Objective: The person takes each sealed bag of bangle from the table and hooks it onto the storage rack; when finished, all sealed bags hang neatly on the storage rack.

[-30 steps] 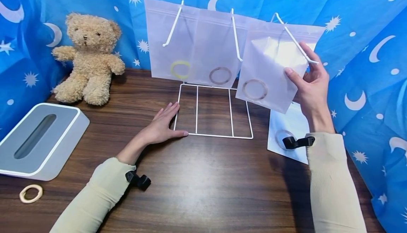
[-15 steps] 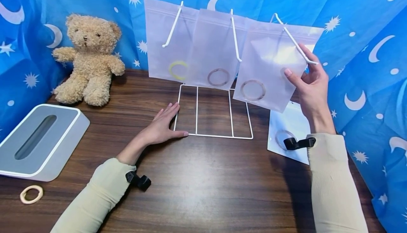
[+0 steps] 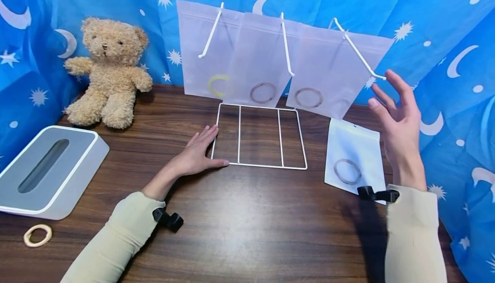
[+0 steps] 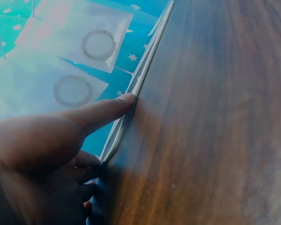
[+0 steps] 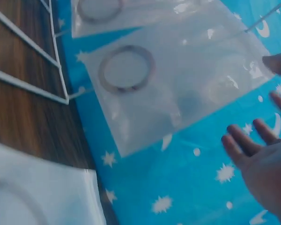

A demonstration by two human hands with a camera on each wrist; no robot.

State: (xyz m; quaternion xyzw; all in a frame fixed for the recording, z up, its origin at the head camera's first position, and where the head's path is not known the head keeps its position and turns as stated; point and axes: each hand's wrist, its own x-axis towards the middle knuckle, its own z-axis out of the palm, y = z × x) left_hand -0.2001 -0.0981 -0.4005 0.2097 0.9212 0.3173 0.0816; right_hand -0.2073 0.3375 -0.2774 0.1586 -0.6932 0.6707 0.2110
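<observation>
Three translucent zip bags hang from the hooks of a white wire display rack (image 3: 239,135): a left bag (image 3: 206,62) with a yellow bangle, a middle bag (image 3: 259,59) and a right bag (image 3: 325,68), each with a brownish bangle. My left hand (image 3: 193,154) rests against the front left corner of the rack's base, fingers straight; in the left wrist view its thumb (image 4: 112,110) touches the wire. Beside the right hook's tip, my right hand (image 3: 404,124) is raised with nothing in it, its fingers loosely bent and apart from the right bag in the right wrist view.
Another zip bag (image 3: 355,145) with a bangle lies on the table at the right, below my right hand. At the left are a teddy bear (image 3: 112,77), a grey and white tissue box (image 3: 81,171) and a cream bangle (image 3: 27,236). A blue patterned curtain (image 3: 162,29) stands behind.
My right hand has let go of the right bag and moved right and slightly down. That bag now hangs flatter from its hook. My left hand has stayed in place.
</observation>
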